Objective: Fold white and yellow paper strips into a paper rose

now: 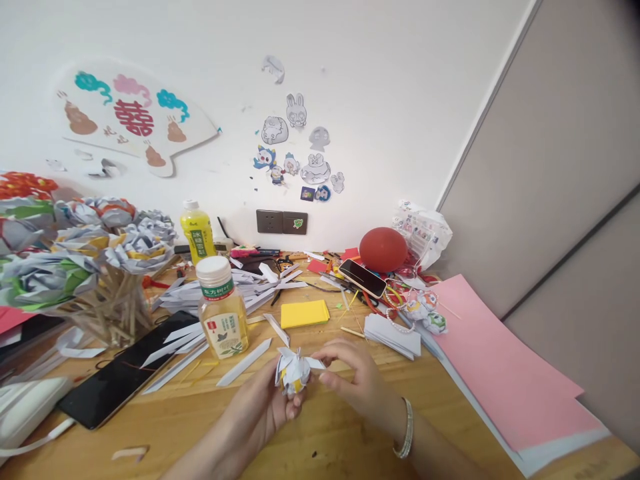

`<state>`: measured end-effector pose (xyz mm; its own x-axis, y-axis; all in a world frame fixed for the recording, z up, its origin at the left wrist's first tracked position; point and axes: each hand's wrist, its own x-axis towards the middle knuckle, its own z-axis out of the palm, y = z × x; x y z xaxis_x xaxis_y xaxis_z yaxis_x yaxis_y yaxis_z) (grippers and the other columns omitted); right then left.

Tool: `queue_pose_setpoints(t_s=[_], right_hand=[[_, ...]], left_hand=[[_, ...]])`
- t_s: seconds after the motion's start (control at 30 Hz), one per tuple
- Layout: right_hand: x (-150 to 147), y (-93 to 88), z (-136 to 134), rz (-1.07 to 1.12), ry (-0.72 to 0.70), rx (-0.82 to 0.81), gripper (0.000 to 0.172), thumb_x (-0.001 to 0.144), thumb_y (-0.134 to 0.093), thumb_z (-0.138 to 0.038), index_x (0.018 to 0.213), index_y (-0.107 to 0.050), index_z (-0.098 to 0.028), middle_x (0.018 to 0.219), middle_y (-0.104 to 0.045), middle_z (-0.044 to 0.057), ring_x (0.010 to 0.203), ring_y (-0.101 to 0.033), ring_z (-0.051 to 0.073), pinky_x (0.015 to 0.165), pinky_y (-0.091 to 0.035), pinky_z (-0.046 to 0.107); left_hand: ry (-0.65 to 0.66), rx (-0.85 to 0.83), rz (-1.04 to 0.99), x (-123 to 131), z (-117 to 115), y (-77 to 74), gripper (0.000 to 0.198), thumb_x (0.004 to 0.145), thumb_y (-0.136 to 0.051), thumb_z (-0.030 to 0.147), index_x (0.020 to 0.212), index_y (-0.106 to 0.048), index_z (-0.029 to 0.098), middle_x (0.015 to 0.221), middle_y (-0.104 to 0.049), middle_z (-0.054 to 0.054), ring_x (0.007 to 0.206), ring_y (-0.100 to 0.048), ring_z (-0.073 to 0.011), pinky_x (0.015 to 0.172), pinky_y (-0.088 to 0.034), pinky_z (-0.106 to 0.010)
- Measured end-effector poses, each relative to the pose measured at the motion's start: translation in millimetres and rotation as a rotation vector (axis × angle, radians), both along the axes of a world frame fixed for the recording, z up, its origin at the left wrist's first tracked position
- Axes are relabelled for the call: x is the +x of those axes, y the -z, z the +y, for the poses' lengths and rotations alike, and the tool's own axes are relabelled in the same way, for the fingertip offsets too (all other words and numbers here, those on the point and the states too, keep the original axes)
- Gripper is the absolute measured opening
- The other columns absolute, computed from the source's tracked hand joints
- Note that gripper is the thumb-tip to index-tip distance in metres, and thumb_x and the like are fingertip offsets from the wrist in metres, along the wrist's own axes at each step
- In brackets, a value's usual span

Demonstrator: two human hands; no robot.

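Note:
A small folded paper flower (293, 373), white with yellow parts, rests in my left hand (265, 407), whose fingers are closed round its underside. My right hand (355, 377), with a bracelet (407, 428) at the wrist, pinches a white paper tip (315, 363) sticking out of the flower's right side. Just behind lie folded white paper strips (245, 362) and a stack of yellow paper (305, 313). A stack of white paper slips (393, 335) is beyond my right hand.
At left, a bottle of pale tea (223, 320), a yellow drink bottle (197, 233), a dark tablet-like device (125, 373) and a container of sticks (113, 307) below paper flowers (50, 280). At right, a phone (363, 278), red balloon (383, 249) and pink paper sheets (510, 360).

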<state>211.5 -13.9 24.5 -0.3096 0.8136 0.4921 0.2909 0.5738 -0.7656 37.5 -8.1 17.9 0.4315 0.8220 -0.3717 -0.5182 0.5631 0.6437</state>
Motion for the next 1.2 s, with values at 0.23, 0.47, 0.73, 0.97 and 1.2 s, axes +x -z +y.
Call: queue_pose_setpoints(t_s=[0.23, 0.47, 0.73, 0.97, 1.2], right_hand=[[-5.8, 6.1, 1.7, 0.082, 0.010, -0.067, 0.015, 0.081, -0.060, -0.026, 0.093, -0.065, -0.020, 0.088, -0.064, 0.003, 0.082, -0.059, 0.016, 0.075, -0.046, 0.026], [-6.4, 2.0, 0.7, 0.033, 0.053, 0.028, 0.012, 0.082, -0.056, -0.028, 0.084, -0.063, -0.018, 0.079, -0.061, 0.003, 0.075, -0.056, 0.016, 0.070, -0.045, 0.027], [-8.0, 0.1, -1.6, -0.126, 0.078, -0.034, 0.012, 0.082, -0.055, -0.026, 0.080, -0.063, -0.018, 0.074, -0.063, 0.002, 0.072, -0.056, 0.015, 0.069, -0.043, 0.025], [-7.7, 2.3, 2.4, -0.217, 0.031, -0.097, 0.013, 0.078, -0.055, -0.016, 0.067, -0.062, -0.018, 0.068, -0.061, -0.001, 0.067, -0.055, 0.014, 0.065, -0.041, 0.022], [-9.9, 11.9, 5.9, -0.269, -0.019, -0.102, 0.017, 0.078, -0.056, -0.013, 0.063, -0.062, -0.017, 0.064, -0.060, -0.002, 0.064, -0.054, 0.013, 0.063, -0.039, 0.022]], left_hand=[[0.137, 0.037, -0.083, 0.5, -4.0, 0.9, 0.015, 0.082, -0.055, 0.024, 0.083, -0.062, 0.011, 0.070, -0.065, -0.006, 0.049, -0.059, -0.0101, 0.046, -0.048, -0.018], [0.140, 0.135, 0.163, 1.5, -7.4, 12.9, 0.022, 0.073, -0.064, 0.033, 0.083, -0.059, 0.013, 0.070, -0.066, -0.005, 0.054, -0.061, -0.0141, 0.055, -0.048, -0.024], [-0.026, 0.563, 0.696, 0.7, -0.7, 10.5, 0.008, 0.065, -0.057, 0.025, 0.068, -0.057, 0.018, 0.063, -0.059, 0.001, 0.063, -0.054, -0.0179, 0.059, -0.042, -0.025], [-0.196, 0.790, 0.990, -21.7, 11.3, -4.1, 0.025, 0.064, -0.048, 0.014, 0.081, -0.065, 0.020, 0.075, -0.064, -0.003, 0.077, -0.058, -0.0227, 0.075, -0.043, -0.032], [0.145, 0.913, 0.912, -10.4, 3.0, -11.4, 0.019, 0.072, -0.059, 0.024, 0.084, -0.072, 0.020, 0.073, -0.067, -0.005, 0.068, -0.058, -0.0199, 0.066, -0.046, -0.026]])
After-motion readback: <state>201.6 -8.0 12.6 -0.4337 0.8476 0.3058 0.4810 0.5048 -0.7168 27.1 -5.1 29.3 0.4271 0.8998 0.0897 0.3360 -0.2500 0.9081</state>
